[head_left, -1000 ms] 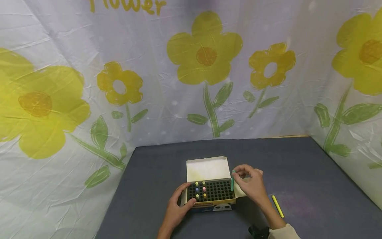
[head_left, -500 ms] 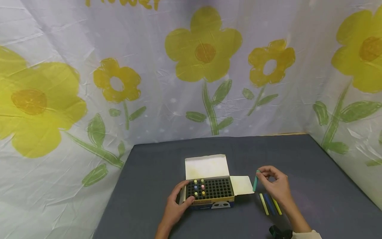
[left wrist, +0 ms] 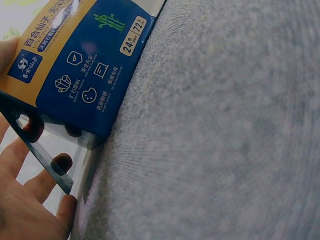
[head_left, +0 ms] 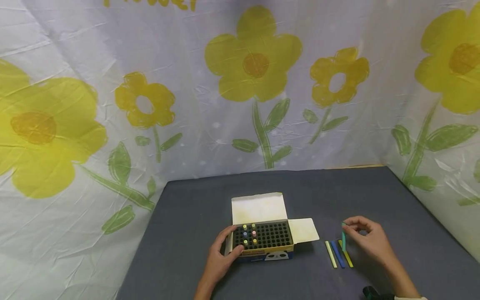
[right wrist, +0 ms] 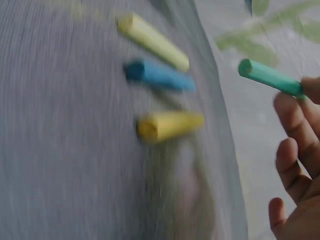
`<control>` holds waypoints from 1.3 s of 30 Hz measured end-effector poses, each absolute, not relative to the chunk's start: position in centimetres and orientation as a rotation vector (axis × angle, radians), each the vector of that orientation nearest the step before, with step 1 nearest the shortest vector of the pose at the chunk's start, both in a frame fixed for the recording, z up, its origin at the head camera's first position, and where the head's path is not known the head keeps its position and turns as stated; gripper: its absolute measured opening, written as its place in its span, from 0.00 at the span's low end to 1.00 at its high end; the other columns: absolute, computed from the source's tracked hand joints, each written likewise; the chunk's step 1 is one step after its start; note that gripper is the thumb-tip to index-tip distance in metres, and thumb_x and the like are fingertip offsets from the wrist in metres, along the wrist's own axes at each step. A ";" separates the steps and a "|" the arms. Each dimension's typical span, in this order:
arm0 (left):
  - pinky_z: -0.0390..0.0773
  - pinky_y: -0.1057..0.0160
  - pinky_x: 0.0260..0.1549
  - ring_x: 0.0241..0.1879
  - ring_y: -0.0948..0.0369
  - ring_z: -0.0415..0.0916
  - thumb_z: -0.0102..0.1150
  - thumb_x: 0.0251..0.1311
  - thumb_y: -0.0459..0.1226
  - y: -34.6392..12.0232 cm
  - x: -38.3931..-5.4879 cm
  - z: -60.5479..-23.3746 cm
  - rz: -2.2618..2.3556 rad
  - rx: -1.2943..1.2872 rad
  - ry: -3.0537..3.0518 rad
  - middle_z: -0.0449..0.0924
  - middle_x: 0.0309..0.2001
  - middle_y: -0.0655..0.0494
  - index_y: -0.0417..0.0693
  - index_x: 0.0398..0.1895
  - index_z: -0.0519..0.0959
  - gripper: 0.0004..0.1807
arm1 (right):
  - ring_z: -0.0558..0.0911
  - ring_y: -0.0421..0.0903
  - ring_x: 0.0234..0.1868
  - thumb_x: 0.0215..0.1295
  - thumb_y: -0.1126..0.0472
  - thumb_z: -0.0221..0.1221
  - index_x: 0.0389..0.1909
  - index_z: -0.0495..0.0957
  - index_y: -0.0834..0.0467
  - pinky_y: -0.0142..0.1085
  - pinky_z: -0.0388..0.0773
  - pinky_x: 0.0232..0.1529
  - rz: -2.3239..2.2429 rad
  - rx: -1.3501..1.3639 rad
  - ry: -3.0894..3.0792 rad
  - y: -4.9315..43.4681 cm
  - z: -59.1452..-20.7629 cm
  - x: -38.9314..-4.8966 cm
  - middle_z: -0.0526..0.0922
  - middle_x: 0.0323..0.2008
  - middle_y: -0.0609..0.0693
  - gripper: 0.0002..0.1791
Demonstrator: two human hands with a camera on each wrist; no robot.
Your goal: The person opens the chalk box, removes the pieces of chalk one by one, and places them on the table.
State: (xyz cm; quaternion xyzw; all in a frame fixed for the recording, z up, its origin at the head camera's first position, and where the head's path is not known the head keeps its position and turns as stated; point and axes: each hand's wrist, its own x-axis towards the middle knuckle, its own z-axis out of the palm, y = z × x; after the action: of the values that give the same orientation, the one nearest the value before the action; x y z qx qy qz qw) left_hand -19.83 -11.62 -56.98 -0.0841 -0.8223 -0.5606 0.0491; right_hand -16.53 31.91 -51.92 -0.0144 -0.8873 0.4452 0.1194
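In the head view my left hand (head_left: 219, 259) grips the left end of an open chalk box (head_left: 278, 255), thumb at the front edge. Its black insert (head_left: 273, 233) has rows of holes, with several chalk sticks standing in the left columns. My right hand (head_left: 371, 239) pinches a green chalk stick (head_left: 343, 242) by its top end, holding it upright above the table. Below and left of it lie a pale yellow chalk (head_left: 331, 254), a blue chalk (head_left: 337, 254) and a yellow chalk (head_left: 348, 258), side by side. The green stick overlaps the yellow one in this view.
The box's white lid (head_left: 258, 209) stands raised at the back, and a side flap (head_left: 303, 230) sticks out to the right. A dark grey cloth covers the table (head_left: 202, 204). Behind it hangs a white curtain (head_left: 198, 104) printed with yellow flowers.
My right hand has carried the green chalk from the box's right edge rightward to above the loose sticks. The pale yellow and blue sticks have come into view. My left hand keeps its grip.
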 end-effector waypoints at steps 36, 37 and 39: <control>0.61 0.31 0.70 0.75 0.44 0.63 0.71 0.59 0.54 -11.6 -20.0 -57.3 -1.703 -0.221 -2.525 0.71 0.71 0.57 0.73 0.67 0.73 0.32 | 0.76 0.28 0.21 0.63 0.61 0.69 0.34 0.84 0.51 0.52 0.48 0.44 0.982 0.235 -2.863 34.6 -54.7 -17.2 0.81 0.21 0.33 0.02; 0.61 0.31 0.70 0.75 0.44 0.63 0.71 0.59 0.54 -11.6 -20.0 -57.3 -1.704 -0.220 -2.527 0.71 0.71 0.57 0.73 0.67 0.73 0.32 | 0.75 0.28 0.21 0.62 0.61 0.69 0.33 0.84 0.50 0.51 0.49 0.43 0.942 0.243 -2.868 34.5 -54.7 -17.2 0.80 0.21 0.32 0.03; 0.61 0.30 0.69 0.75 0.44 0.63 0.71 0.59 0.54 -11.6 -20.0 -57.3 -1.706 -0.224 -2.527 0.71 0.72 0.57 0.73 0.67 0.73 0.32 | 0.74 0.27 0.21 0.61 0.60 0.70 0.32 0.84 0.47 0.51 0.51 0.42 0.846 0.254 -2.879 34.3 -54.7 -17.2 0.80 0.21 0.31 0.05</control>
State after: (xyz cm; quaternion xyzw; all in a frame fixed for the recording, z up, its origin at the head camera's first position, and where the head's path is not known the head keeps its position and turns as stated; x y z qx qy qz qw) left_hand -20.00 -11.57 -57.32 -0.0731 -0.8259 -0.5575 0.0424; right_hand -17.22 34.32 -54.71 0.0842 -0.9540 0.2804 0.0649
